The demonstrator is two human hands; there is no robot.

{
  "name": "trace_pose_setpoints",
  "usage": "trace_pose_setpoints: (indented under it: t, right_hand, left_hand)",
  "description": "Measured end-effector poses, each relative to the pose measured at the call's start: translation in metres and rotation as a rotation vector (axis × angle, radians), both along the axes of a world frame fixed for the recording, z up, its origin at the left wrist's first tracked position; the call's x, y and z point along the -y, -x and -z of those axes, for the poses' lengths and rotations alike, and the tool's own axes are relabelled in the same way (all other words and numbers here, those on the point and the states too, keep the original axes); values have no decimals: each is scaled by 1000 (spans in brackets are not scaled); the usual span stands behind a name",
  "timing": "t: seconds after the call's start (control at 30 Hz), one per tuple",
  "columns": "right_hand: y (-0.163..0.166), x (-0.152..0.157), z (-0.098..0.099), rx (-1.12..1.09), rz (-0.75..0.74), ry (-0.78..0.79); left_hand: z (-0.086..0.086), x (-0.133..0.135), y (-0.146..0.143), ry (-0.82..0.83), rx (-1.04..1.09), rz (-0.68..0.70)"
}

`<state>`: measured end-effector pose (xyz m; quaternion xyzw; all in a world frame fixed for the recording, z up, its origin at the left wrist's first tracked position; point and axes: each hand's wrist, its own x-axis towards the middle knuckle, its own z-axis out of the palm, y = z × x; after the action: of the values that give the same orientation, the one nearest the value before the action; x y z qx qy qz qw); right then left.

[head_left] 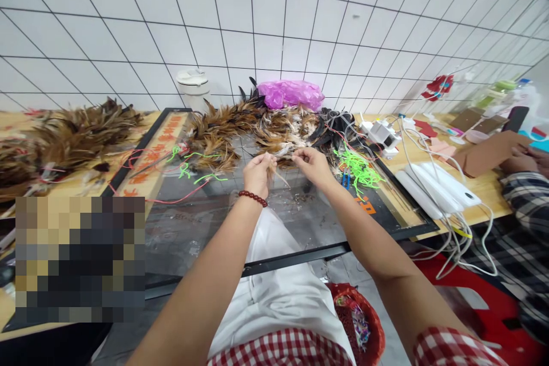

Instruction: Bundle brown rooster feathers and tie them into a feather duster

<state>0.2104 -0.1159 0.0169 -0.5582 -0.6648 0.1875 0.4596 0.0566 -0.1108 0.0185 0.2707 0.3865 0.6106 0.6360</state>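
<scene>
The wooden counter [493, 186] spreads before me, and on it lies a black-framed glass pane [184, 229]. Both my forearms reach forward over the pane, converging toward its middle. Just beyond my hands sits a heap of brown feathers [270, 140], a pink bag [291, 94] behind it. Bright green strings [358, 168] lie to the right. My left hand [256, 174] is curled, its grip narrow on a thin tan feather [281, 179] slanting down to the right. My right hand [315, 164] bends inward, fingertips drawn close together; whether they pinch anything, I cannot tell.
</scene>
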Motion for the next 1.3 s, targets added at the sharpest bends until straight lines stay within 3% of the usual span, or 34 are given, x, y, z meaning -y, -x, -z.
trace_pose_setpoints:
  t: [0.1,0.3,0.5,0.63,0.73,0.87,0.97,1.17,1.3]
  right_hand:
    - [-7,-1,4,245,63,-105]
    - [3,2,7,663,29,-116]
    - [2,5,1,615,85,-133]
    - [6,5,7,612,2,-100]
    - [8,0,9,441,-66,-70]
    - [0,-2,-2,-170,-111,81]
    - [-8,3,-17,-486,-235,238]
    - [-10,9,-22,-700,-391,301]
    - [-10,8,-24,-728,-382,284]
  left_hand:
    - [1,-3,2,47,-18,-66]
    - [2,-4,1,51,-46,-86]
    - [2,-4,1,63,-52,-86]
    - [2,-3,0,62,-50,-72]
    - [2,-3,0,47,-64,-68]
    - [2,-1,1,15,-83,-37]
    - [0,1,1,-49,-97,113]
    - [-6,10,0,-134,-113,341]
    - [-5,13,-2,-163,-143,529]
